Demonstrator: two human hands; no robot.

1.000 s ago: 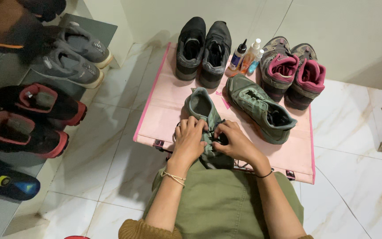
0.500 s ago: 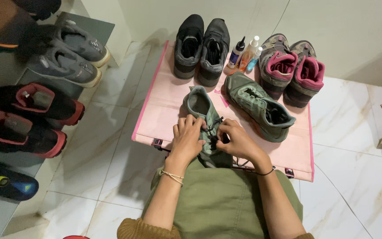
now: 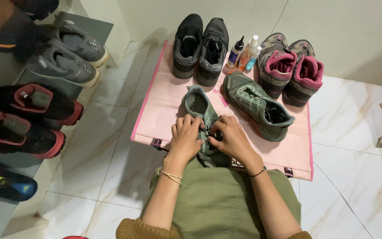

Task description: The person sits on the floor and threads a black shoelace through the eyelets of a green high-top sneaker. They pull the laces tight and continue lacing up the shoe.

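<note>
Green shoe (image 3: 198,106) lies lengthwise — heel away, toe toward the person; both hands (image 3: 208,138) pinch its laces.

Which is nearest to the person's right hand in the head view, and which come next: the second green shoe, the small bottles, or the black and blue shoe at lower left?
From the right hand:
1. Second green shoe, on the pink mat just right of and beyond the hand.
2. Small bottles, upright at the mat's far edge between two shoe pairs.
3. Black and blue shoe, far left on the rack.
</note>
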